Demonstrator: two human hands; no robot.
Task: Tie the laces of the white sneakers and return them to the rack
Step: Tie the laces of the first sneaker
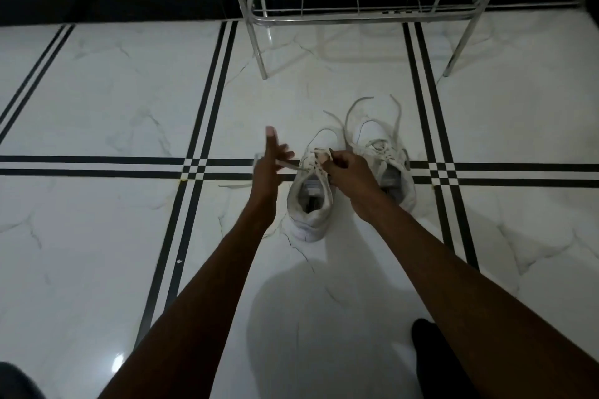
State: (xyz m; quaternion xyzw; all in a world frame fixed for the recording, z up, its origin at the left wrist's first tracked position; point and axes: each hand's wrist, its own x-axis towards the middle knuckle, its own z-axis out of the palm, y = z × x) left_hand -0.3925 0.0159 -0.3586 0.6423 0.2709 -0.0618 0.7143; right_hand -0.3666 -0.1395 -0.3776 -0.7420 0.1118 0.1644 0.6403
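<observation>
Two white sneakers stand side by side on the floor, heels toward me. The left sneaker (309, 201) has its laces pulled out to both sides. My left hand (270, 165) is just left of it, fingers spread, with one lace end (288, 166) running across them. My right hand (348, 172) is closed on the other lace at the top of that shoe's tongue. The right sneaker (393, 168) sits partly behind my right wrist, its loose laces (356, 107) trailing forward on the floor.
A metal wire shoe rack (356, 0) stands just beyond the shoes against a white wall with a black skirting; its lowest shelf holds nothing. The floor is white marble tile with black stripe lines. A dark foot (428, 343) shows at the bottom right.
</observation>
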